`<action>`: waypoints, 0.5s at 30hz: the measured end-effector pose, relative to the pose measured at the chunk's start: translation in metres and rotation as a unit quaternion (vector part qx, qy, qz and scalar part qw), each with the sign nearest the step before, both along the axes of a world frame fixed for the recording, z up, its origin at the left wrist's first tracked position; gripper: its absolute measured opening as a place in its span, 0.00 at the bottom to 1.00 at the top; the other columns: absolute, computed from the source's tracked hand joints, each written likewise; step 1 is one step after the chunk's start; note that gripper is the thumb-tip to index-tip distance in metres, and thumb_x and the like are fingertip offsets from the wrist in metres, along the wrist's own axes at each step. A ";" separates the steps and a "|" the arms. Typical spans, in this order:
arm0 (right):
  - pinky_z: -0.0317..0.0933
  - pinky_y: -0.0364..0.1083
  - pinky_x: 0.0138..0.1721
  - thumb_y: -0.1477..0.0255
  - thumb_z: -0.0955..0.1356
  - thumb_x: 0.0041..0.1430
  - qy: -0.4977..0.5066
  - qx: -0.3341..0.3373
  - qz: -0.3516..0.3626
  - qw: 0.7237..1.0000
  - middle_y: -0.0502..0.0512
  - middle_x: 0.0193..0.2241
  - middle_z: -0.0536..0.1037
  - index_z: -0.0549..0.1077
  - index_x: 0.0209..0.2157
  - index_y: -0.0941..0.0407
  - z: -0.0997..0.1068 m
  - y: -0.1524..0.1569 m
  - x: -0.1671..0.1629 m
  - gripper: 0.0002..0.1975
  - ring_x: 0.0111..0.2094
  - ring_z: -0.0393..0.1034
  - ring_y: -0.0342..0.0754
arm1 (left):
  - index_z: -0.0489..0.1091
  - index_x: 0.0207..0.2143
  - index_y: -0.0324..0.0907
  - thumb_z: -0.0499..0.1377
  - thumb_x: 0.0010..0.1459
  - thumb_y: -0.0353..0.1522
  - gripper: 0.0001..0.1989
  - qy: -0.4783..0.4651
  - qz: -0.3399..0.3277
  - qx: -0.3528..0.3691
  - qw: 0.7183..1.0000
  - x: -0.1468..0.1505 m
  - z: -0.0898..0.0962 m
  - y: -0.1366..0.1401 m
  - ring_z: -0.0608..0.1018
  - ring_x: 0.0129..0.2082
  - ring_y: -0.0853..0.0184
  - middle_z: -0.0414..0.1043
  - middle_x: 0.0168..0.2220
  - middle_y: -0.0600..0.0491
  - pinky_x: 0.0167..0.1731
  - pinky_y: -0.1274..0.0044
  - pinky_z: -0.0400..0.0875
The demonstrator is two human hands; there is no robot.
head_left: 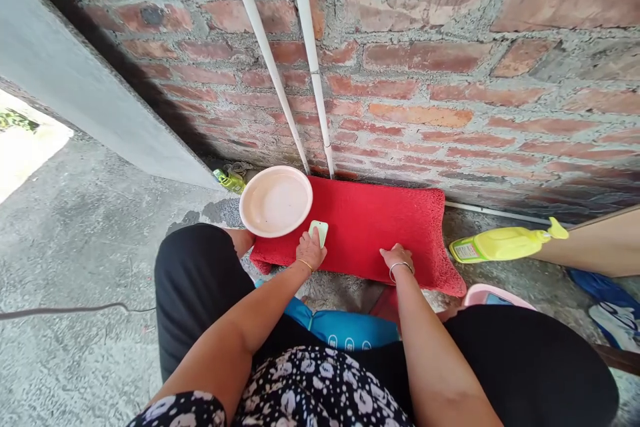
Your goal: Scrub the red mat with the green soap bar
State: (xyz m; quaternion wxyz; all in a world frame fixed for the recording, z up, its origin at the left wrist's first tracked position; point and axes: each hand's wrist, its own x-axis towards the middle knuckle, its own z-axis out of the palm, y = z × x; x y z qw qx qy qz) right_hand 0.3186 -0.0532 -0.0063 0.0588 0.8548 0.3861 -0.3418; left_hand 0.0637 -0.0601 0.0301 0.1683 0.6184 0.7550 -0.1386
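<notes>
A plush red mat (370,220) lies draped over a low, long support against the wall. In my left hand (311,251) is a pale green, flat block with rounded corners (319,232), resting on the mat's left half; its underside is hidden. My right hand (398,260) presses on the mat's front edge at the right, thumb out to the left and the other fingers bent over the red pile. A pale pink basin (276,202) stands on the mat's left end, close to my left hand. Whether it holds water is hard to tell.
A yellow pump bottle (505,244) is right of the mat, near a pink tub (497,293) by my knee. A yellow-green bottle (230,180) sits behind the basin. White pipes (315,73) run down the brick wall (425,53). A cable (75,311) crosses the concrete floor.
</notes>
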 end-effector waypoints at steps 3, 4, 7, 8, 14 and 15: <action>0.62 0.51 0.40 0.56 0.65 0.53 0.013 -0.024 0.069 0.997 0.69 0.46 0.70 0.68 0.48 0.59 -0.006 0.007 0.011 0.27 0.46 0.69 0.58 | 0.43 0.65 0.42 0.53 0.56 0.41 0.37 0.011 -0.019 0.042 0.999 -0.005 -0.001 0.017 0.67 0.49 0.56 0.59 0.52 0.40 0.43 0.70 0.67; 0.62 0.50 0.40 0.56 0.66 0.53 0.022 -0.033 0.094 0.995 0.67 0.45 0.72 0.69 0.47 0.58 -0.008 0.009 0.015 0.25 0.46 0.69 0.57 | 0.44 0.65 0.41 0.53 0.56 0.42 0.38 0.016 -0.022 0.048 0.998 -0.006 -0.003 0.023 0.68 0.50 0.56 0.59 0.52 0.39 0.43 0.70 0.68; 0.62 0.48 0.41 0.58 0.67 0.53 0.042 -0.048 0.149 0.987 0.63 0.42 0.74 0.71 0.43 0.57 -0.011 0.012 0.023 0.20 0.46 0.69 0.55 | 0.44 0.65 0.37 0.53 0.56 0.42 0.38 0.034 -0.021 0.055 0.998 -0.009 -0.013 0.037 0.66 0.53 0.53 0.56 0.56 0.35 0.45 0.69 0.67; 0.62 0.48 0.41 0.58 0.67 0.53 0.041 -0.049 0.157 0.986 0.63 0.41 0.75 0.71 0.42 0.57 -0.012 0.012 0.024 0.20 0.46 0.69 0.55 | 0.44 0.65 0.36 0.54 0.56 0.42 0.39 0.041 -0.013 0.058 0.997 -0.009 -0.016 0.039 0.65 0.54 0.52 0.55 0.57 0.34 0.45 0.69 0.67; 0.62 0.49 0.41 0.57 0.66 0.52 0.018 -0.065 0.153 0.986 0.66 0.44 0.73 0.69 0.47 0.59 -0.011 0.014 0.021 0.24 0.48 0.68 0.58 | 0.46 0.64 0.35 0.53 0.56 0.40 0.37 0.051 0.064 0.073 0.994 0.034 -0.024 0.035 0.70 0.45 0.57 0.62 0.49 0.36 0.39 0.71 0.70; 0.62 0.50 0.41 0.58 0.66 0.52 0.017 -0.069 0.152 0.986 0.66 0.44 0.73 0.69 0.47 0.59 -0.011 0.015 0.021 0.24 0.48 0.68 0.58 | 0.46 0.64 0.35 0.53 0.56 0.40 0.37 0.039 0.044 0.067 0.996 0.045 -0.023 0.031 0.70 0.44 0.57 0.62 0.48 0.37 0.38 0.71 0.70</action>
